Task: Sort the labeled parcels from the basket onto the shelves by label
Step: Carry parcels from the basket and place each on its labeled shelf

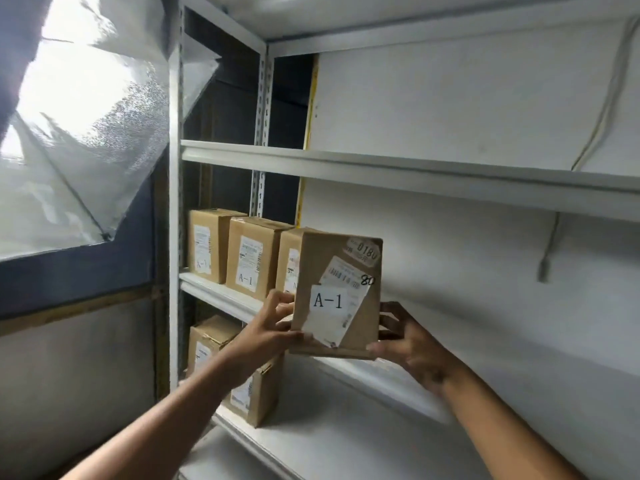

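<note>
Cardboard parcel (pixel 337 292) labelled A-1 is held between both hands at the shelf (pixel 221 295) edge, right of three boxes (pixel 251 258). Left hand (pixel 268 332) fingers curl round its left side; right hand (pixel 412 344) fingers grip its right lower corner.

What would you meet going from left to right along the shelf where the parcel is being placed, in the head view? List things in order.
First A-1 box → second A-1 box → left hand → held A-1 parcel → right hand. I left out a third box, mostly hidden behind the parcel.
</note>
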